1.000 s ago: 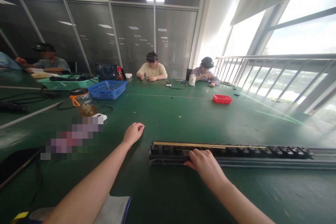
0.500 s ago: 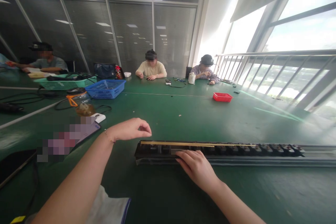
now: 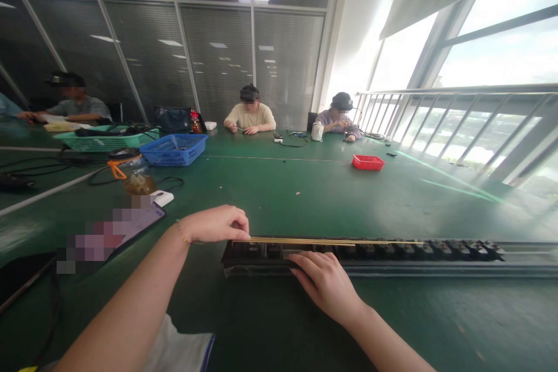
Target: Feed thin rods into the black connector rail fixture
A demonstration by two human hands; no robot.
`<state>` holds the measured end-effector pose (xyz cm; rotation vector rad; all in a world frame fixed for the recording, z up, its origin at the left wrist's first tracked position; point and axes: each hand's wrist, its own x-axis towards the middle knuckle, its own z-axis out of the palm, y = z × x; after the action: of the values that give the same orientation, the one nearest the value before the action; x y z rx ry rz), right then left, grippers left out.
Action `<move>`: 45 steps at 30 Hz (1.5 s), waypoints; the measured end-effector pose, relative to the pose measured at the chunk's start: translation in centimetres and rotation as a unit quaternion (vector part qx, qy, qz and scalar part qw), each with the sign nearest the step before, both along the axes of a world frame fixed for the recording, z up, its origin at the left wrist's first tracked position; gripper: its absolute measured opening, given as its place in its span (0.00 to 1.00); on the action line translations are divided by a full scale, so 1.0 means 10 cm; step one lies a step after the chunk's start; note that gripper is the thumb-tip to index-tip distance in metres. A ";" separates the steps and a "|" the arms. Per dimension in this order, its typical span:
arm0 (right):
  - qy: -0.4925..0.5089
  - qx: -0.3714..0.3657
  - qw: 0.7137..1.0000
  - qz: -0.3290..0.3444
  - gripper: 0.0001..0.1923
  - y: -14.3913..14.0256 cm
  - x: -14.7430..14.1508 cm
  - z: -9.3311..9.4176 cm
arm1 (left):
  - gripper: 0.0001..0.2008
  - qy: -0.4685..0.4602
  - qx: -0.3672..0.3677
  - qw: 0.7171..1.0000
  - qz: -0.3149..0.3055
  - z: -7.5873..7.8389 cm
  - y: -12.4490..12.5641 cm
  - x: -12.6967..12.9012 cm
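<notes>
Long black rail (image 3: 392,256) lies across the green bench (image 3: 305,186), thin brass strip (image 3: 331,241) along its top edge. Left hand (image 3: 215,225) fingers pinch the strip's left end. Right hand (image 3: 325,282) rests flat on the rail's near side, fingers released.

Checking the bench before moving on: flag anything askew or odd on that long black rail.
The thin brass strip on the long black rail sticks out past the rail's left end, where the left hand pinches it. The right hand rests on the rail. Nothing looks spilled or broken.
</notes>
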<state>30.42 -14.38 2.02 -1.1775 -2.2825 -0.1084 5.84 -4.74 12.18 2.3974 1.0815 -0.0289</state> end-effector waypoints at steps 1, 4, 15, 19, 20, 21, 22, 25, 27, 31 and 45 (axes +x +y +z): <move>0.000 0.001 1.000 0.000 0.12 0.00 0.00 0.00 | 0.14 -0.005 0.004 1.000 -0.007 0.00 0.00 0.00; 0.001 -0.004 1.000 0.001 0.12 0.01 0.00 -0.01 | 0.14 -0.016 0.023 1.000 0.003 0.02 0.00 -0.01; 0.014 -0.023 1.000 0.004 0.12 0.01 0.00 -0.02 | 0.13 0.017 0.281 0.955 0.094 -0.26 0.28 -0.07; 0.013 -0.020 1.000 -0.001 0.12 0.02 0.00 -0.03 | 0.13 0.027 0.282 0.952 0.115 -0.59 0.47 -0.15; 0.014 -0.018 1.000 -0.002 0.12 0.02 0.00 -0.04 | 0.13 0.029 0.282 0.951 0.120 -0.67 0.50 -0.16; 0.014 -0.017 1.000 -0.002 0.12 0.02 0.00 -0.04 | 0.14 0.031 0.283 0.951 0.125 -0.74 0.52 -0.17; 0.014 -0.017 1.000 -0.002 0.12 0.01 0.00 -0.04 | 0.14 0.033 0.282 0.950 0.130 -0.81 0.54 -0.18; 0.015 -0.015 1.000 -0.001 0.12 0.01 0.00 -0.03 | 0.14 0.037 0.283 0.948 0.137 -0.95 0.57 -0.20; 0.012 -0.013 1.000 -0.001 0.12 0.01 0.00 -0.02 | 0.14 0.035 0.284 0.948 0.137 -1.01 0.59 -0.22; 0.009 -0.017 1.000 -0.002 0.12 0.01 0.00 -0.02 | 0.15 0.025 0.278 0.951 0.133 -1.02 0.62 -0.24; 0.011 -0.015 1.000 -0.006 0.12 0.01 0.00 -0.01 | 0.15 0.004 0.000 1.000 0.005 0.03 -0.02 -0.01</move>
<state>30.42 -14.30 1.87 -1.2013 -2.2651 -0.0660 5.72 -4.94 12.48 2.3938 1.0966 -0.0344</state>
